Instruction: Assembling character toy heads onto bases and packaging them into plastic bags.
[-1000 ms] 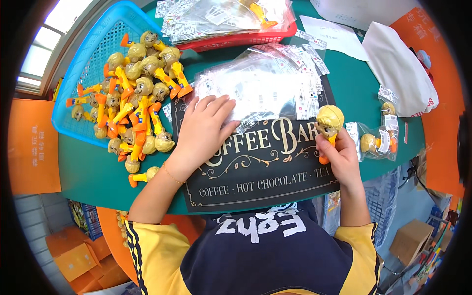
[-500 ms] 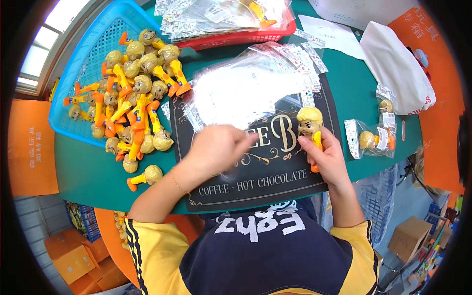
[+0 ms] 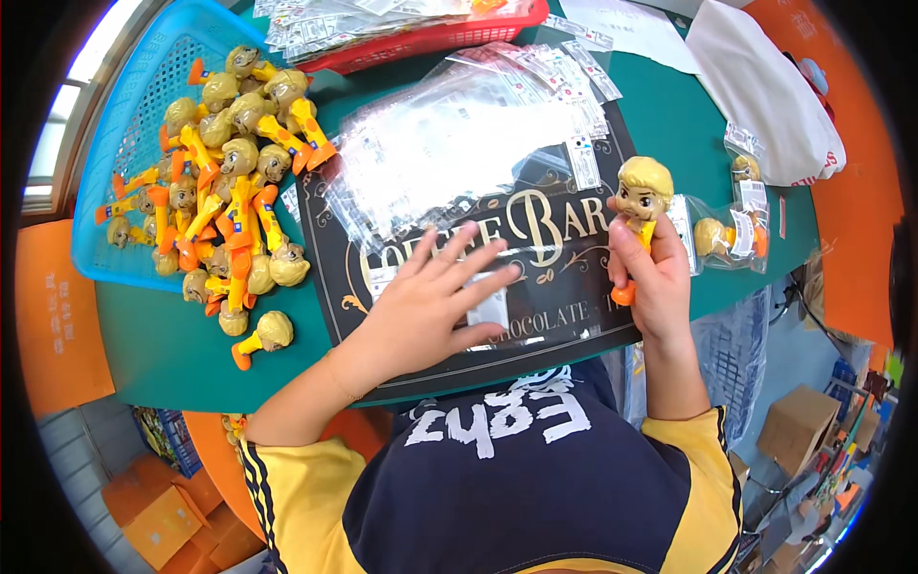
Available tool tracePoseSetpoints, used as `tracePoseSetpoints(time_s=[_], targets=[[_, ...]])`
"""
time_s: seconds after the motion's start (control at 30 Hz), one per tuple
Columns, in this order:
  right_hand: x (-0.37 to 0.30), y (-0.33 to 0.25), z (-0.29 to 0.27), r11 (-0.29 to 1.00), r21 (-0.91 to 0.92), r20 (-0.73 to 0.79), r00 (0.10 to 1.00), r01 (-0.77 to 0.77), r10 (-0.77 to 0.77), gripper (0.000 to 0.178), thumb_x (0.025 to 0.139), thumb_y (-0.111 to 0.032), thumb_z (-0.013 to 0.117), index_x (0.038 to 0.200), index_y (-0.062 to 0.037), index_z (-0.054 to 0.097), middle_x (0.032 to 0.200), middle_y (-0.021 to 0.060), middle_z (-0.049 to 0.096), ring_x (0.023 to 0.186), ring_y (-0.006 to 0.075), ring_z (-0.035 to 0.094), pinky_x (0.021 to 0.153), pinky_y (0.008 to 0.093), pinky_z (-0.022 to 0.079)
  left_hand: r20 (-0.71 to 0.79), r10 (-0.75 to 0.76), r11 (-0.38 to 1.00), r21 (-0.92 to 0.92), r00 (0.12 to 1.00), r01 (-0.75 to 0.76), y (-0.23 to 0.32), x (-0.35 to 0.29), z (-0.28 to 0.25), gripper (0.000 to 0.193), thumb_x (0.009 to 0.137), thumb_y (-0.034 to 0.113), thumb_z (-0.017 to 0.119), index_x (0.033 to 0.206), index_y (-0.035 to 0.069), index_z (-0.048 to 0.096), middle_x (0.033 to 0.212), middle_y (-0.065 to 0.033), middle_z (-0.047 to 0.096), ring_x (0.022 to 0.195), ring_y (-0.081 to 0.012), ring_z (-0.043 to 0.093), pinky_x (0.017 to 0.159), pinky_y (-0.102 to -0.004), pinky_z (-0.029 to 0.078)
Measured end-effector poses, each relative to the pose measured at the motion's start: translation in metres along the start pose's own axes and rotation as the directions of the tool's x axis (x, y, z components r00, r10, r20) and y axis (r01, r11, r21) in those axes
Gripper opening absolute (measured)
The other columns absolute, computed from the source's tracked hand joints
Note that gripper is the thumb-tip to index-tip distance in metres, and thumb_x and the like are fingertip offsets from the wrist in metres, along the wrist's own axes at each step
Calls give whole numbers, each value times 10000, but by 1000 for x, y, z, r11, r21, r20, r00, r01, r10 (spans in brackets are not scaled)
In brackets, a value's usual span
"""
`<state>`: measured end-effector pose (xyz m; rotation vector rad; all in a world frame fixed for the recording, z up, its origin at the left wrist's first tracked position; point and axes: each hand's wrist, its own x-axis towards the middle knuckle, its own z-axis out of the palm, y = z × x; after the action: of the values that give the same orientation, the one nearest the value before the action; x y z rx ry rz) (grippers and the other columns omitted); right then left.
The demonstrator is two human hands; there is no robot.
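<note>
In my right hand [image 3: 652, 273] is a toy figure [image 3: 644, 189] with a big blond head, a yellow body and an orange base. It stands roughly upright between thumb and fingers. My left hand [image 3: 430, 301] lies over the black mat [image 3: 330, 277], its fingers spread. Beneath it a clear plastic bag [image 3: 497, 308] with a white label lies on the mat; whether the fingers press on it I cannot tell. Just beyond that hand is a heap of flat clear bags [image 3: 440, 153], whitened by glare. One loose toy figure [image 3: 274, 329] rests on the table left of my left forearm.
A blue basket [image 3: 100, 191] at left holds a pile of several like figures [image 3: 239, 158]. A red basket [image 3: 421, 50] of bags stands at the back. At right are bagged figures [image 3: 712, 237], a white cloth bag [image 3: 755, 96] and a paper sheet [image 3: 631, 33].
My left hand has opened from a loosely closed shape and spread over the mat, where a single bag now lies. The right hand has lifted the toy figure slightly up and right.
</note>
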<state>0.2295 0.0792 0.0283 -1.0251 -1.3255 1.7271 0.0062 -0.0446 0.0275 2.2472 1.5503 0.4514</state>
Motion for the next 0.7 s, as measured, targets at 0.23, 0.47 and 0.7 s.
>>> tracePoseSetpoints(time_s=[0.23, 0.47, 0.7], targets=[[2, 1, 0, 955, -216, 266, 929, -202, 256, 287, 936, -164, 580, 1168, -3, 528, 868, 16, 594, 584, 56, 529, 508, 172, 396, -242, -17, 990, 134, 970, 51, 10, -3, -11, 358, 721, 190, 747, 1051, 94, 646, 1198, -36, 567, 1122, -243, 520, 921, -422, 409], [9, 11, 0, 952, -97, 289, 908, -289, 305, 267, 956, -204, 553, 1147, -18, 532, 959, 12, 633, 868, 63, 610, 730, 190, 491, -115, 234, 967, 126, 965, -219, -1, 48, 9, 392, 774, 115, 657, 1157, 74, 584, 1110, -36, 586, 963, -211, 560, 838, -327, 448], [8, 8, 2, 956, -117, 281, 914, -270, 293, 272, 974, -208, 513, 1170, -21, 516, 1052, 63, 653, 915, 146, 663, 723, 208, 497, -73, 249, 968, 49, 966, -246, -14, 49, 5, 255, 817, 159, 654, 1044, 66, 586, 1039, -43, 590, 937, -223, 547, 846, -353, 437]])
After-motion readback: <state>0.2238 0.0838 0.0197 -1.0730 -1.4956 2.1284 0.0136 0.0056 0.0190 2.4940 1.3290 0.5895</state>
